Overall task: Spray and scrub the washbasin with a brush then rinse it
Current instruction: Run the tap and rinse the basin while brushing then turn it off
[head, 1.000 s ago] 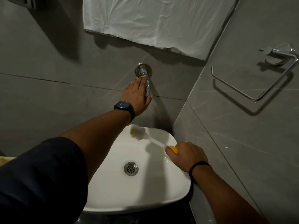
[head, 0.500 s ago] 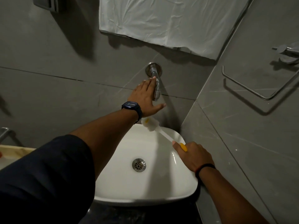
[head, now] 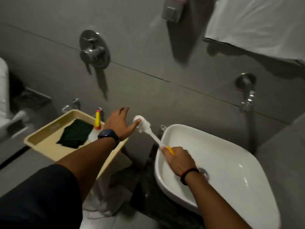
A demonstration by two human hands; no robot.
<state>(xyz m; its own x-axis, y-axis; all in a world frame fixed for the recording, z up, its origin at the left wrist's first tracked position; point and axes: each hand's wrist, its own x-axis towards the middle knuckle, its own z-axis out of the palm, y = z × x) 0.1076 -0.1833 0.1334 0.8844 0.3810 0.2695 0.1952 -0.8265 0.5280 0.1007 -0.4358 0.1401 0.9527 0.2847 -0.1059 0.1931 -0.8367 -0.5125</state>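
The white washbasin [head: 222, 156] sits at the lower right, its drain [head: 204, 173] partly hidden by my right wrist. My right hand [head: 179, 160] grips the yellow handle of a white brush [head: 148, 131] over the basin's left rim. The brush head points up and left, past the rim. My left hand [head: 121, 123], with a dark watch on its wrist, hovers with fingers spread above a beige tray; its thumb touches the brush head. The wall tap [head: 247, 95] sticks out above the basin.
A beige tray [head: 47, 146] on the left holds a dark green scrub pad [head: 75, 133] and a bottle with a yellow nozzle [head: 97, 121]. A shower mixer [head: 94, 50] is on the wall. A white towel [head: 257, 22] hangs at top right.
My left hand left the tap and moved left over the tray. The view swung left. My right hand carried the brush head out past the basin's left rim.
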